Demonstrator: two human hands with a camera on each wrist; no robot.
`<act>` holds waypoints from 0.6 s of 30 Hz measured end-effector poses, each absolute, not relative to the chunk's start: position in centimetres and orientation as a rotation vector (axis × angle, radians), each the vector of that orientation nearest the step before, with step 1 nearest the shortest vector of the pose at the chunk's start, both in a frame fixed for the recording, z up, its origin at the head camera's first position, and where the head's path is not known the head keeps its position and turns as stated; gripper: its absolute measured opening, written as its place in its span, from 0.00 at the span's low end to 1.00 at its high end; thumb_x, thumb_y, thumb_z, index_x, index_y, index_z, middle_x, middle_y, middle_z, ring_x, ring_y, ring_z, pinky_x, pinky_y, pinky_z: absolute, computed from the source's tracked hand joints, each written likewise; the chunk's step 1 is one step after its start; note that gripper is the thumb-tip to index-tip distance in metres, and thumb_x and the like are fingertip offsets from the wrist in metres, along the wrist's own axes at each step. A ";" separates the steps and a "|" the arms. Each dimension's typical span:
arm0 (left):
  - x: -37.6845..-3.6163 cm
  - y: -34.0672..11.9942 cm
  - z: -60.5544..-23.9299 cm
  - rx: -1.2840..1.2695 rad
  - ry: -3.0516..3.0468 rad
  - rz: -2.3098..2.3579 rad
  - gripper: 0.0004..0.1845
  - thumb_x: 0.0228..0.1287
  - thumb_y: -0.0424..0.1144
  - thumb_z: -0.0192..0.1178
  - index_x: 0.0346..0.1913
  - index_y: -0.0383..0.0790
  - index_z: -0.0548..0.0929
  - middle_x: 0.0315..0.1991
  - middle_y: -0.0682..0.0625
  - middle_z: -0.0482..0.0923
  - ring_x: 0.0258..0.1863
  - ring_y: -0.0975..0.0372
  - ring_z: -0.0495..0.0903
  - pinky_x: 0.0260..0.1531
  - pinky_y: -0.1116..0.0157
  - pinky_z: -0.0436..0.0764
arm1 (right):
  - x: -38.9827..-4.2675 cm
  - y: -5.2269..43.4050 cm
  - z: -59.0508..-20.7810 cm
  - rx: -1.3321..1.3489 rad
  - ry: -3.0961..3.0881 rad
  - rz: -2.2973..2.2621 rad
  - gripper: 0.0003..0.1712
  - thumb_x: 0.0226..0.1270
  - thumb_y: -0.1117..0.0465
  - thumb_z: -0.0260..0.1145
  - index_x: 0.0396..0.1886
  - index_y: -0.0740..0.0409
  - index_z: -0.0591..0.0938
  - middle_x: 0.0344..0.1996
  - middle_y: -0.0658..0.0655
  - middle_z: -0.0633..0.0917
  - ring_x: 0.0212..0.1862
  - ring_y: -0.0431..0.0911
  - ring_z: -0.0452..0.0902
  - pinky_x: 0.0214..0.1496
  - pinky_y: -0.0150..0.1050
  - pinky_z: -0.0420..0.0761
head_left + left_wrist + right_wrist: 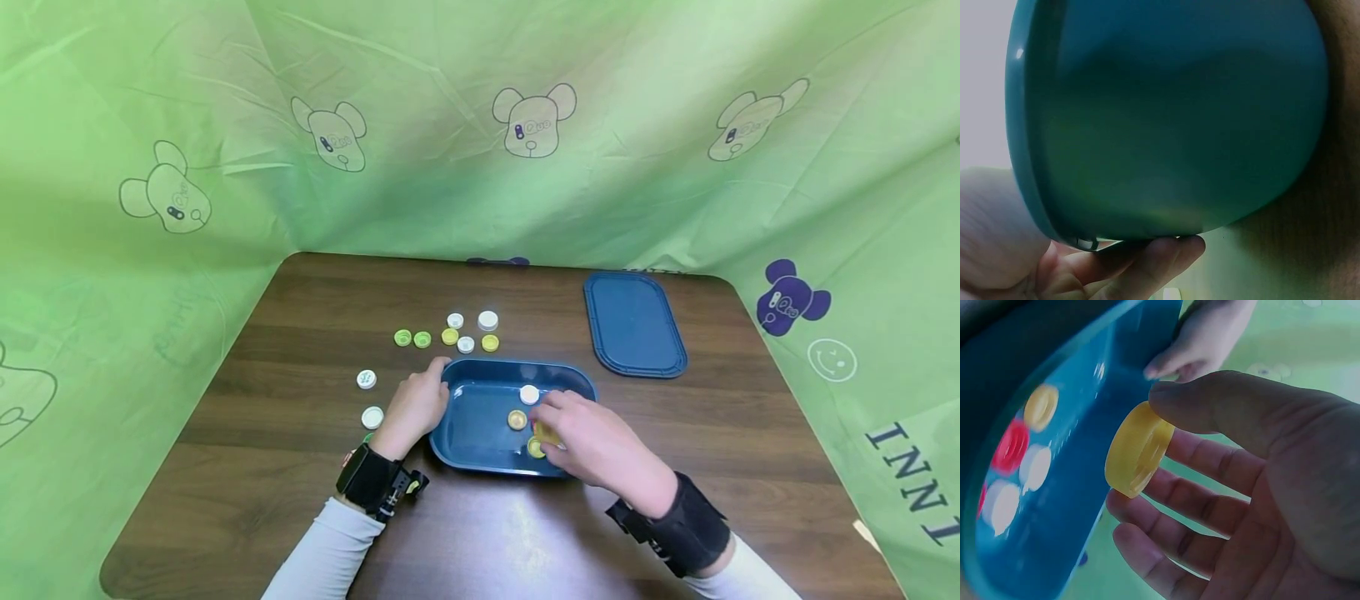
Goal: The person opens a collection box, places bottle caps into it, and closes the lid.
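- Right hand [592,446]: nearest the front edge of the desk, reaching over the near right part of the tray. Thumb and fingers pinch a round yellow plastic bottle cap [1138,450], held on edge, open side toward the palm.
- Left hand [412,406]: fingers curled round the left end of the tray; in the left wrist view fingertips [1169,250] tuck under its rim.
- Blue oval plastic tray [480,446]: mid-desk, slightly toward the front edge, lidless. The head view shows a white cap [529,394], an amber cap [517,419] and another yellow cap [536,448] partly hidden by the right hand. The right wrist view adds a red cap [1011,447]; the exact count cannot be told.
- Risk, as a judgement: the pinched cap is gripped only by its rim, so a loose pinch could let it drop and roll off across the desk. The left hand's grip under the rim could tilt the tray and slide the caps to one end.
- Two white plastic caps [366,379], [372,417]: on the dark wooden desk [262,467] left of the tray, apart from each other.
- Cluster of loose caps just beyond the tray: two green [402,337], two yellow [449,336], three white [487,320], lying close together.
- Flat blue plastic lid [633,323]: toward the far right corner, apart from the tray, nothing on it.
- Green printed cloth [480,125]: backdrop round the far and side edges.
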State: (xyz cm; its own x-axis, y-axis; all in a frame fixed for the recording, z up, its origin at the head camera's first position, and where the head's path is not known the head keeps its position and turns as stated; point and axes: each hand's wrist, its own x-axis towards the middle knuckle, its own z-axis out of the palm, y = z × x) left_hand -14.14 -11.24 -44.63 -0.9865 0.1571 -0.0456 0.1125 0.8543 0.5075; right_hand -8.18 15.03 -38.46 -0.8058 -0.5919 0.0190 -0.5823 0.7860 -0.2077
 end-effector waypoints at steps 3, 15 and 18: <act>-14.2 -11.2 -44.6 0.223 2.939 0.804 0.21 0.75 0.35 0.55 0.68 0.39 0.72 0.40 0.37 0.85 0.26 0.51 0.81 0.27 0.53 0.78 | -8.4 14.1 -38.9 -1.026 2.909 -0.315 0.20 0.58 0.55 0.78 0.50 0.53 0.86 0.42 0.49 0.83 0.40 0.42 0.76 0.42 0.38 0.82; -14.0 -11.4 -44.7 0.222 2.939 0.815 0.21 0.74 0.34 0.55 0.68 0.39 0.72 0.38 0.37 0.85 0.25 0.51 0.80 0.27 0.52 0.78 | -8.7 12.0 -40.4 -1.092 2.832 -0.281 0.18 0.61 0.55 0.77 0.49 0.53 0.86 0.42 0.51 0.84 0.39 0.43 0.77 0.43 0.39 0.83; -14.1 -11.3 -44.8 0.218 2.933 0.818 0.21 0.74 0.34 0.55 0.68 0.40 0.72 0.39 0.37 0.85 0.25 0.52 0.80 0.27 0.52 0.78 | -8.8 11.9 -40.7 -1.075 2.824 -0.275 0.18 0.61 0.54 0.77 0.49 0.53 0.86 0.42 0.51 0.84 0.39 0.43 0.76 0.43 0.39 0.83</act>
State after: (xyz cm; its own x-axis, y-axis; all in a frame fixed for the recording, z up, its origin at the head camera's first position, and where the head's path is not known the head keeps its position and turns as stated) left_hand -14.05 -11.32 -44.78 -0.9859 0.1607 -0.0473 0.1130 0.8465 0.5202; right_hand -8.76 11.89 -40.66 -0.7439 -0.6674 -0.0354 -0.6481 0.7332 -0.2058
